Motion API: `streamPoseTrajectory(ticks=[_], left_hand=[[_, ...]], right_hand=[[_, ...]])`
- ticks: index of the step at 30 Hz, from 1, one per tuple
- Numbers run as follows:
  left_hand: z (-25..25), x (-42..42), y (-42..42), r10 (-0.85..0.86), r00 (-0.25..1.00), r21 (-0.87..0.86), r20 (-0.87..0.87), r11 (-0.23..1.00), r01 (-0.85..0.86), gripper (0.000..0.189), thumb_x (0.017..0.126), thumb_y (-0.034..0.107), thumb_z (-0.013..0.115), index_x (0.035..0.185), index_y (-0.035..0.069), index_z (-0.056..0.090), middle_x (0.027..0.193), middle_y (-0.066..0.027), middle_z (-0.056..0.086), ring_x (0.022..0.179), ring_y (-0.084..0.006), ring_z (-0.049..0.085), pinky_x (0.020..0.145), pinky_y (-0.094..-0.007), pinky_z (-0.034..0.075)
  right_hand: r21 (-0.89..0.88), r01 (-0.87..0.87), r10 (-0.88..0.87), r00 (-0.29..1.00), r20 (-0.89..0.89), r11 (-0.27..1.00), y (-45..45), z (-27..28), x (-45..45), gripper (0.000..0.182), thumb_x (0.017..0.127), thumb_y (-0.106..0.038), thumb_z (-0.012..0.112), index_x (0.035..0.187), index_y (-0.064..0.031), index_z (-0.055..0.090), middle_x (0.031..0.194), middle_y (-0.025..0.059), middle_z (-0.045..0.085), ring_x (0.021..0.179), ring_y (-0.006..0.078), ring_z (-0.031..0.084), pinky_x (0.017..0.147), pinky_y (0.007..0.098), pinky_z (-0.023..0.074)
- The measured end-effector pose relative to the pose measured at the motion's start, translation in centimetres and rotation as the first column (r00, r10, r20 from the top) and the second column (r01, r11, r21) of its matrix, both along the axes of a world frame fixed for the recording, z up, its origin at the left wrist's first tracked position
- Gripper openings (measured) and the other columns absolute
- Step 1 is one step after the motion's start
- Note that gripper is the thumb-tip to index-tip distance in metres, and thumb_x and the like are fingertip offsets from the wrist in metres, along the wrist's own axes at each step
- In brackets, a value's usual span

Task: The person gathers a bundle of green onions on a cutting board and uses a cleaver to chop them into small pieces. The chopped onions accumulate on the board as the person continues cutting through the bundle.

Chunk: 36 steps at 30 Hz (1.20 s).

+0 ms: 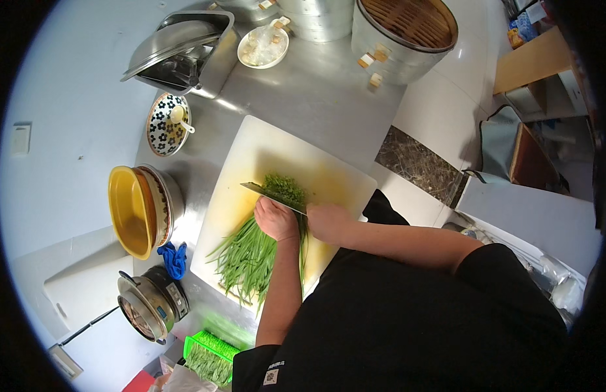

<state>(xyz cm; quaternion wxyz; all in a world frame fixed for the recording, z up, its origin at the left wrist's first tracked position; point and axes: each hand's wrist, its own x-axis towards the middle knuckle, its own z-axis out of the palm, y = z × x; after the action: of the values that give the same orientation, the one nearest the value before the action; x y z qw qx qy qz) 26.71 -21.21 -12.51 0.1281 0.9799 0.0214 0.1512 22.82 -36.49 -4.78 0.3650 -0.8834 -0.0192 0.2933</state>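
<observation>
On a white cutting board [264,147] lies a bundle of long green chives [249,259], its leaves fanned out towards the near left. My left hand [276,219] presses down on the bundle, fingers curled right beside the blade. In my right hand [330,223] is the handle of a kitchen knife [276,196], mostly covered by my fist. The blade stands across the chives, close to my left knuckles. Beyond it sits a small heap of finely chopped chives [286,187]. Yellowish stains mark the board.
The steel table [313,93] holds bamboo-and-metal steamers [401,54], a white bowl [264,46] with plastic wrap, a steel basin [219,59] under a lid, a flower-patterned bowl [158,132], stacked yellow basins [129,210], a blue cloth [173,259] and a pot [146,313]. A green basket [210,343] holds more greens.
</observation>
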Motion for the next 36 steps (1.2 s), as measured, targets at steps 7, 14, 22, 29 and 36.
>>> streamPoseTrajectory(ticks=[7, 14, 22, 29, 36], left_hand=[[0.2, -0.1, -0.1, -0.004, 0.999, -0.076, 0.052, 0.997, 0.008, 0.02, 0.094, 0.012, 0.049, 0.102, -0.003, 0.06, 0.102, -0.0189, 0.063, 0.094, -0.0388, 0.059, 0.084, -0.0475, 0.046], [-0.1, -0.2, 0.0, 0.004, 1.0, -0.111, 0.02, 0.994, -0.002, 0.021, 0.093, 0.014, 0.046, 0.101, -0.004, 0.054, 0.099, -0.0221, 0.059, 0.093, -0.0422, 0.056, 0.084, -0.05, 0.044], [0.3, -0.3, -0.1, -0.024, 0.999, -0.076, 0.032, 0.997, 0.027, 0.025, 0.095, 0.02, 0.044, 0.099, -0.003, 0.052, 0.096, -0.0206, 0.057, 0.091, -0.0418, 0.054, 0.081, -0.0501, 0.044], [-0.4, -0.1, 0.2, -0.014, 1.0, -0.044, 0.015, 0.999, 0.014, 0.016, 0.094, 0.016, 0.049, 0.092, 0.0, 0.053, 0.091, -0.0187, 0.057, 0.086, -0.0396, 0.055, 0.077, -0.0481, 0.045], [0.7, 0.0, -0.3, -0.013, 0.995, -0.138, 0.095, 0.99, 0.026, 0.017, 0.096, 0.011, 0.048, 0.099, -0.003, 0.058, 0.095, -0.0196, 0.06, 0.09, -0.0402, 0.057, 0.08, -0.0481, 0.046]], right_hand=[[0.084, 0.065, -0.077, 0.986, 0.147, 0.994, -1.9, 2.1, -0.7, 0.021, 0.09, -0.018, 0.053, 0.092, 0.0013, 0.061, 0.08, 0.024, 0.067, 0.076, 0.043, 0.066, 0.068, 0.0526, 0.0523], [0.004, -0.04, 0.04, 0.999, 0.021, 0.999, -3.7, 6.5, -2.3, 0.018, 0.087, -0.013, 0.053, 0.088, 0.0032, 0.061, 0.079, 0.0236, 0.067, 0.073, 0.0419, 0.067, 0.066, 0.0506, 0.0538], [0.008, -0.116, 0.116, 0.993, 0.005, 0.993, -3.4, 6.6, -1.9, 0.015, 0.083, -0.009, 0.056, 0.088, 0.0042, 0.061, 0.078, 0.023, 0.067, 0.072, 0.04, 0.068, 0.065, 0.05, 0.0538], [-0.005, -0.056, 0.055, 0.998, -0.035, 0.998, -0.3, 0.6, -0.5, 0.016, 0.086, -0.009, 0.052, 0.094, 0.0013, 0.061, 0.087, 0.0226, 0.069, 0.087, 0.0409, 0.068, 0.075, 0.0509, 0.0535], [0.072, 0.091, -0.097, 0.991, 0.087, 0.993, -0.3, -0.1, -0.5, 0.016, 0.089, -0.015, 0.054, 0.09, 0.0008, 0.059, 0.085, 0.0244, 0.067, 0.084, 0.0421, 0.066, 0.075, 0.052, 0.0522]])
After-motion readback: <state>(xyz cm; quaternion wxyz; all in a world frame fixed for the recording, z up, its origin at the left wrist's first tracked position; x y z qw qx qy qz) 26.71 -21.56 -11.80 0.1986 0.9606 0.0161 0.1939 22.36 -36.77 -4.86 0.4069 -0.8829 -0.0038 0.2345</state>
